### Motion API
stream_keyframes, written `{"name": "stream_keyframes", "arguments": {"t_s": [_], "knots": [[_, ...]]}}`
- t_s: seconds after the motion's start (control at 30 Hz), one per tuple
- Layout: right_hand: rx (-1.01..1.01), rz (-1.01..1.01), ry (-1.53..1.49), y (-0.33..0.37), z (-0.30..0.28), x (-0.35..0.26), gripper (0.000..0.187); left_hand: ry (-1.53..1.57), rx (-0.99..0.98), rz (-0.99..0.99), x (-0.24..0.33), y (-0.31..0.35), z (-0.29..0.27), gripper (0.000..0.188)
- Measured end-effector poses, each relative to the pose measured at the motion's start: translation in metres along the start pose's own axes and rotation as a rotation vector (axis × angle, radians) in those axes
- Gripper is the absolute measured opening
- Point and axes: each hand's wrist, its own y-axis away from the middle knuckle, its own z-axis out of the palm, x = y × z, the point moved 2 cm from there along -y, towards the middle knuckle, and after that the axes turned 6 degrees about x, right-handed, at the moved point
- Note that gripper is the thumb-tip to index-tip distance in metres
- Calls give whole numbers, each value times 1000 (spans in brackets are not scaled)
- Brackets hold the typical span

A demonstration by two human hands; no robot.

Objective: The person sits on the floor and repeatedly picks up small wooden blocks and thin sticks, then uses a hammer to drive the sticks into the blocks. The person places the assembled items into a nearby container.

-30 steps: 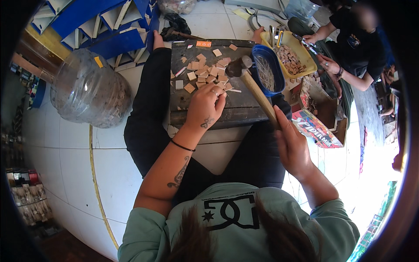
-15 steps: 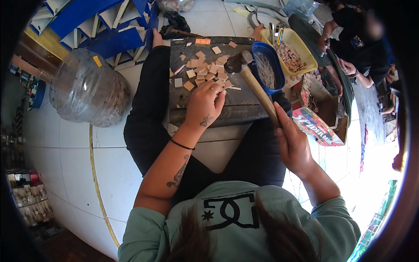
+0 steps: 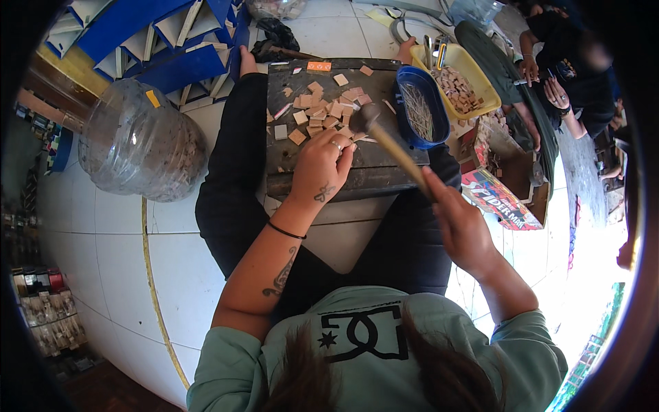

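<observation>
My right hand (image 3: 465,223) is wrapped round the wooden handle of a hammer (image 3: 398,152). The hammer's dark metal head is low over the dark work board (image 3: 302,159), right beside my left fingertips. My left hand (image 3: 320,162) rests at the near side of a heap of small square wooden pieces (image 3: 319,110), its fingers pinched together. Whatever lies between those fingers is hidden by the hand and the hammer head. Single squares lie scattered around the heap, with an orange patterned piece (image 3: 318,66) at the far edge.
Right of the heap stands a blue tub (image 3: 445,127) of thin sticks, then a yellow basin (image 3: 493,96) with more squares. A printed carton (image 3: 504,206) sits nearer. A big clear plastic jar (image 3: 141,144) is on the left. Another person (image 3: 570,69) works at the far right.
The hammer has come down and slightly nearer, from above the heap to beside my left fingertips. My left hand has hardly moved. The other person's hands have shifted.
</observation>
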Motion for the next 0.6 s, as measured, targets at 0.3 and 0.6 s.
{"name": "stream_keyframes", "arguments": {"t_s": [0.3, 0.6], "knots": [[-67, 52, -3, -1, 4, 5, 58, -3, -8, -37, 0, 1, 0, 8], [90, 185, -11, -26, 57, 31, 66, -82, -10, 4, 5, -2, -5, 8]]}}
